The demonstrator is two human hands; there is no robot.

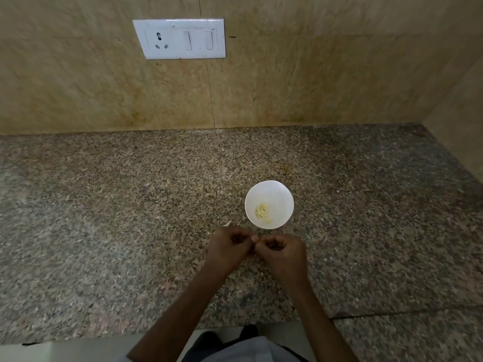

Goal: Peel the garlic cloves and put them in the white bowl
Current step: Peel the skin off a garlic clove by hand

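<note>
A white bowl [269,190] stands on the speckled granite counter, with several peeled garlic cloves [262,212] lying in its near left part. Just in front of the bowl my left hand [230,248] and my right hand [283,250] meet, fingers curled inward and fingertips touching. They pinch something small between them, most likely a garlic clove, which the fingers hide almost fully. A thin scrap of garlic skin [228,223] lies on the counter to the left of the bowl.
The granite counter [117,218] runs wide to the left and right. A tiled wall rises behind it with a white socket and switch plate [179,39]. A side wall closes the right end. The counter's front edge is near my body.
</note>
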